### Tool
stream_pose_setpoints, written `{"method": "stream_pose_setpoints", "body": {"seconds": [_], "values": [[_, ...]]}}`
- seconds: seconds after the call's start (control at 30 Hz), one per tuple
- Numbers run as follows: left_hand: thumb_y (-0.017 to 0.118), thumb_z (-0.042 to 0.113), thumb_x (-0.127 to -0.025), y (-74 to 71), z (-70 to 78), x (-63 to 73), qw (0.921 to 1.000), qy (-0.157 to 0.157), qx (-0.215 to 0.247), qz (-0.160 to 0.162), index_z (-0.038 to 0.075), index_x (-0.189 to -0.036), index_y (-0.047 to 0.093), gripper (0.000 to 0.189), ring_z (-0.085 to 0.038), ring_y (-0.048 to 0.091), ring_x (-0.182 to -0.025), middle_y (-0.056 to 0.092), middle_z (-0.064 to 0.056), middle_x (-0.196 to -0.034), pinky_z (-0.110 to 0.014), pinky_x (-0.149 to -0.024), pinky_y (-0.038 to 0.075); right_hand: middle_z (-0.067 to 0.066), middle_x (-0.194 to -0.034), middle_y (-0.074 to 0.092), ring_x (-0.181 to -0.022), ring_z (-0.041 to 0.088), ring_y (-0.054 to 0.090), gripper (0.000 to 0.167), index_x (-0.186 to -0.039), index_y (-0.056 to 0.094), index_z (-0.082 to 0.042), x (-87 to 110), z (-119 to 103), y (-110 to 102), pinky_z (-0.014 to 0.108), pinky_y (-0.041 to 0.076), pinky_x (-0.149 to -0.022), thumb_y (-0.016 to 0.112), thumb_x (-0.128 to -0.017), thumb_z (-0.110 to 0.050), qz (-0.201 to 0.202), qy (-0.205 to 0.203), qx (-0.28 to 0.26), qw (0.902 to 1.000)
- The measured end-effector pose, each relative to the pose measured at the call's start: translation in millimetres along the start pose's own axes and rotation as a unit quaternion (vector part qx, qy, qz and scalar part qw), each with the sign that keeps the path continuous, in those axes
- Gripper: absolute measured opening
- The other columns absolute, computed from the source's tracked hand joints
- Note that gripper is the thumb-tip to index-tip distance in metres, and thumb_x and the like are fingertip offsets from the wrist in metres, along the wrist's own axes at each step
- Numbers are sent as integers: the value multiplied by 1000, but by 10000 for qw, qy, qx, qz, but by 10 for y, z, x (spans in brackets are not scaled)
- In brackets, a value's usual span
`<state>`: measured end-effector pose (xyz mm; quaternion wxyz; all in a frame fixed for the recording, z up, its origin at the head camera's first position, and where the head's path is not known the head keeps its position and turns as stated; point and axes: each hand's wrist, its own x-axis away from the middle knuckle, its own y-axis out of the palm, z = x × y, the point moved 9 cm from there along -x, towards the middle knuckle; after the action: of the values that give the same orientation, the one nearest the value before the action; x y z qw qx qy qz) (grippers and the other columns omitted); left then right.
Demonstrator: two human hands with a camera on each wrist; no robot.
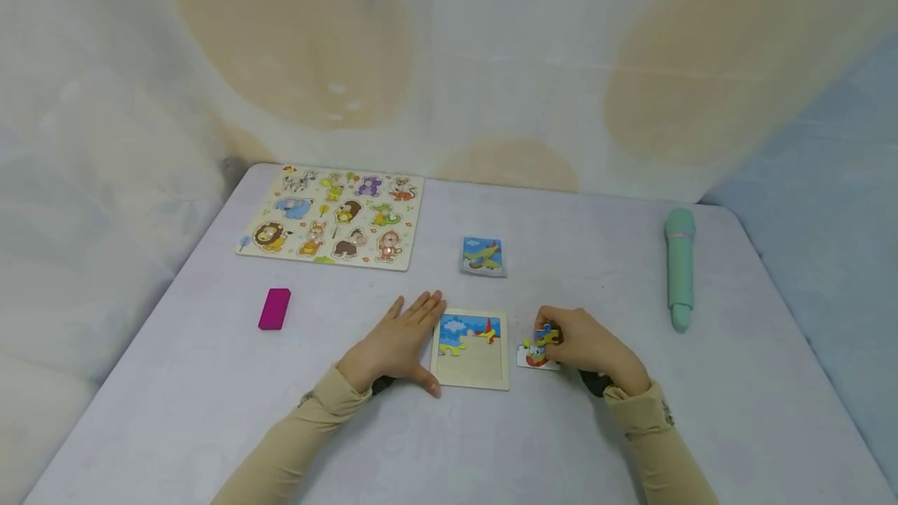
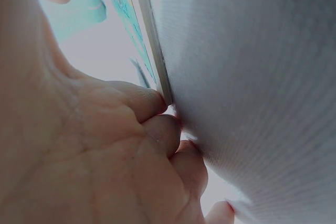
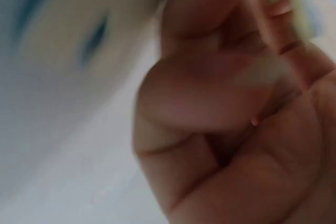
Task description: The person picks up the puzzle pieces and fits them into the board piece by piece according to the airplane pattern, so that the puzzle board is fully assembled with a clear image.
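Note:
A small wooden puzzle tray (image 1: 471,372) lies in front of the person, its upper part filled with blue, yellow and red jigsaw pieces and its lower part bare wood. Along its left edge rests the left hand (image 1: 401,341), fingers spread; in the left wrist view the fingertips (image 2: 149,103) meet the tray's side (image 2: 152,45). To the right of the tray, the right hand (image 1: 585,343) pinches a blue-and-yellow puzzle piece (image 1: 546,335) between thumb and fingers. Under it lie loose puzzle pieces (image 1: 535,358), partly hidden by the hand. The right wrist view is blurred and shows curled fingers (image 3: 199,93).
Behind the tray lies a small airplane picture card (image 1: 482,257). An animal peg puzzle board (image 1: 330,217) is at the back left, a magenta block (image 1: 274,309) in front of it. A mint-green microphone-shaped object (image 1: 680,267) lies at the right. Cloth curtains stand around the table.

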<state>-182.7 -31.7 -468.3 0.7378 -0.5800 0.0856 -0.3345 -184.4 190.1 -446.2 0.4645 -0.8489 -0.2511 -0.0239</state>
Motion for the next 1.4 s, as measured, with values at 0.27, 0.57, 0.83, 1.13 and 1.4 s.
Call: {"method": "stream_pose_setpoints", "body": {"seconds": [0.27, 0.57, 0.83, 1.13, 1.4], "values": [[83, 66, -54, -7, 8, 6, 10000, -11, 6, -55, 6, -155, 17, 135, -26, 9, -152, 12, -10, -164, -56, -121, 9, -1, -60, 55, -51, 9, 43, 13, -106, 55, -7, 125, 177, -287, 21, 33, -45, 55, -94, -12, 542, 222, -137, 9982], [83, 65, -55, -16, 22, 15, 10000, -6, 51, -26, 5, -155, 17, 134, -26, 9, -152, 12, -10, -164, -57, -121, 9, 12, -88, 67, -74, 20, 60, 11, -84, 54, -4, 71, 245, -401, 30, 48, -63, 61, -83, 4, 1373, 114, 13, 9905], [83, 66, -54, -13, 7, 7, 10000, -17, 7, -36, 6, -155, 17, 134, -26, 9, -152, 11, -10, -164, -56, -121, 9, 10, -77, 65, -62, 18, 50, 17, -77, 58, -6, 122, 315, -521, 29, 40, -52, 71, -75, 5, 2141, 464, 856, 9719], [82, 67, -54, -2, -5, -9, 10000, 1, -56, -22, 5, -155, 17, 135, -26, 9, -152, 12, -10, -164, -56, -121, 9, 6, -70, 52, -64, 16, 47, 12, -83, 57, 0, 89, 431, -456, 26, 37, -56, 60, -91, -8, 1461, 502, 397, 9872], [82, 66, -55, 0, 2, -7, 10000, 18, -59, -25, 5, -155, 17, 134, -26, 10, -152, 11, -11, -164, -56, -121, 10, 4, -73, 48, -65, 16, 45, 16, -80, 50, -5, 65, 398, -378, 26, 36, -57, 65, -86, -4, 1104, 560, -3, 9923]]}}
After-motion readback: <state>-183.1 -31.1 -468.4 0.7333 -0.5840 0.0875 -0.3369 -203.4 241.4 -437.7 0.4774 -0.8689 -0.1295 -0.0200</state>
